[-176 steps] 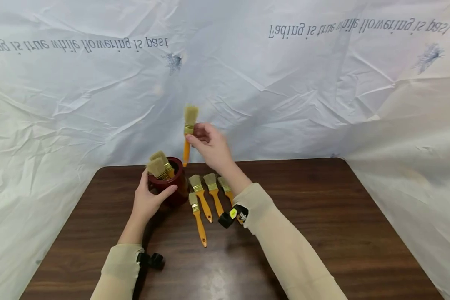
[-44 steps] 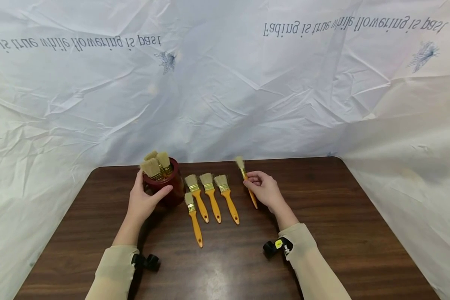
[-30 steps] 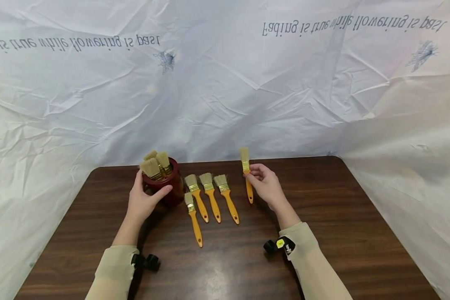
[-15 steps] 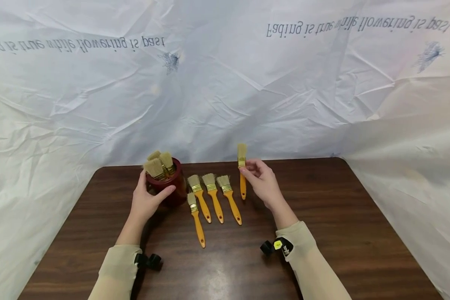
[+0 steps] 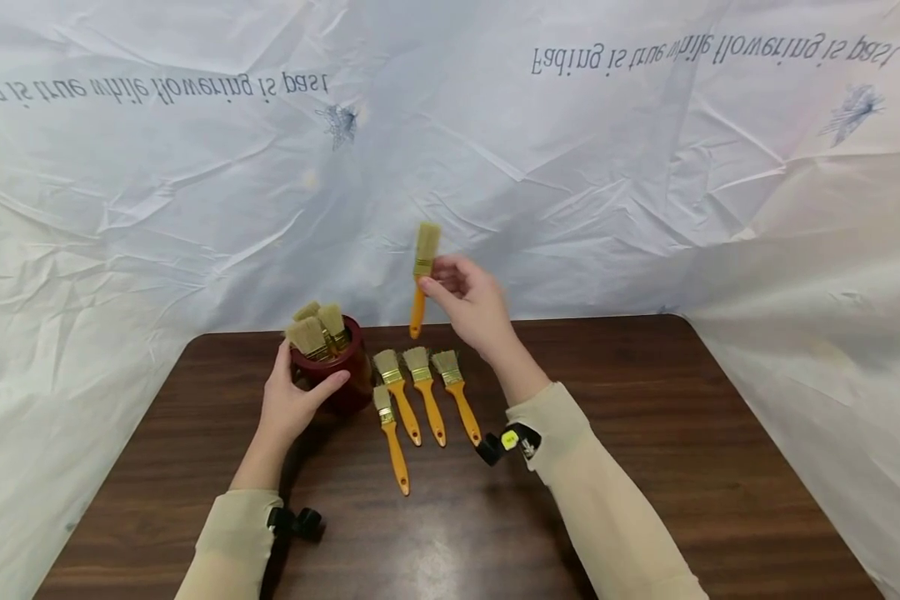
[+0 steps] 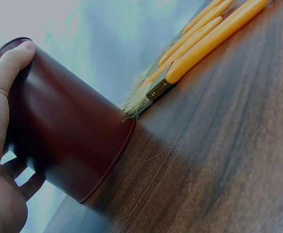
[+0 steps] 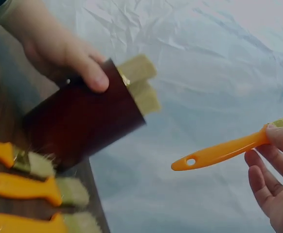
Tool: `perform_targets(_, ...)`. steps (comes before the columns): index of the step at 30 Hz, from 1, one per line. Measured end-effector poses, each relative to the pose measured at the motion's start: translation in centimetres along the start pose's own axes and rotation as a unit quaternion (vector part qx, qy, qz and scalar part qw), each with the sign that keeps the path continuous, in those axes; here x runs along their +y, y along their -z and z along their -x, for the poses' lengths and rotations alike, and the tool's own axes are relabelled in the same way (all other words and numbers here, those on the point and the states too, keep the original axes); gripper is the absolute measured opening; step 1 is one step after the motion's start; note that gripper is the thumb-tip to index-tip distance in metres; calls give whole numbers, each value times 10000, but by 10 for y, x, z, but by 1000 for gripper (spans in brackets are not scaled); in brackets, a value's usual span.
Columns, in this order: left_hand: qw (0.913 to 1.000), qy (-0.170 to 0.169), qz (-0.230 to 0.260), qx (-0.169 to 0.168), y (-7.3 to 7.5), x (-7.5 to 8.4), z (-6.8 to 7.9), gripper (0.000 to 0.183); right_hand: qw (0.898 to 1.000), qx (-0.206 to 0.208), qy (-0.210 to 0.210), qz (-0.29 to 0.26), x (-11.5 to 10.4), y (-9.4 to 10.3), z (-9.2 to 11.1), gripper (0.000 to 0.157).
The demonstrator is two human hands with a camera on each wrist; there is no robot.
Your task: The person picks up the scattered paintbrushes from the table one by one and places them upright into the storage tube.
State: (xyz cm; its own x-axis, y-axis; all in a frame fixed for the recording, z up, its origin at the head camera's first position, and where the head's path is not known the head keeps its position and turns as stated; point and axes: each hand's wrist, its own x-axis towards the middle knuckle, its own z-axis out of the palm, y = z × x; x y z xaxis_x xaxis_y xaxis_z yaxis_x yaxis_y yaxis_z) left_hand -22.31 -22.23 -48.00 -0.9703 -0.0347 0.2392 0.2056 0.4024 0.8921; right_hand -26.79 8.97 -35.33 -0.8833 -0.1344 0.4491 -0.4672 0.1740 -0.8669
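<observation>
My left hand [image 5: 288, 404] grips a dark red cylindrical pot [image 5: 356, 371] near its rim, with the thumb on the near side. Several paintbrushes [image 5: 311, 333] stand in the pot, bristles up. Above the table my right hand [image 5: 476, 304] pinches another paintbrush [image 5: 417, 308] just below its metal band, bristles up and the orange handle hanging down. In the right wrist view that handle [image 7: 219, 153] points toward the pot, apart from it. The left wrist view shows the pot's side [image 6: 73, 116] and its base on the table.
Several paintbrushes [image 5: 427, 400] with orange handles lie on the dark wooden table [image 5: 645, 417] right of the pot, bristles away from me. One [image 5: 396, 454] lies nearer to me. A white printed sheet [image 5: 570, 208] hangs behind the table.
Earlier the right hand held a brush over the pot, and another brush now stands there. Since then it has lifted a different brush from the table's right and moved left. The left hand stayed.
</observation>
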Motion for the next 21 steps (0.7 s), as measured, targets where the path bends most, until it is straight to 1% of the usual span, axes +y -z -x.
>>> perform_targets(3, 10000, -3, 12, 4, 1, 0, 0, 109, 9996, -122, 263, -19, -12, -15, -14, 25)
perform_targets(6, 10000, -33, 25, 7, 0, 1, -1, 109, 9988, -218, 443, -28, -19, -31, -23, 24)
perform_targets(11, 10000, -78, 42, 29, 0, 0, -1, 106, 9985, -358, 421, -5, -22, -60, -26, 25)
perform_targets(16, 10000, -47, -23, 29, 1, 1, -1, 107, 9957, -739, 272, 479, -12, -85, -19, 28)
perform_targets(21, 10000, -56, -11, 43, 0, 0, -2, 106, 9847, -1128, 349, 1281, 4, -101, -9, 29)
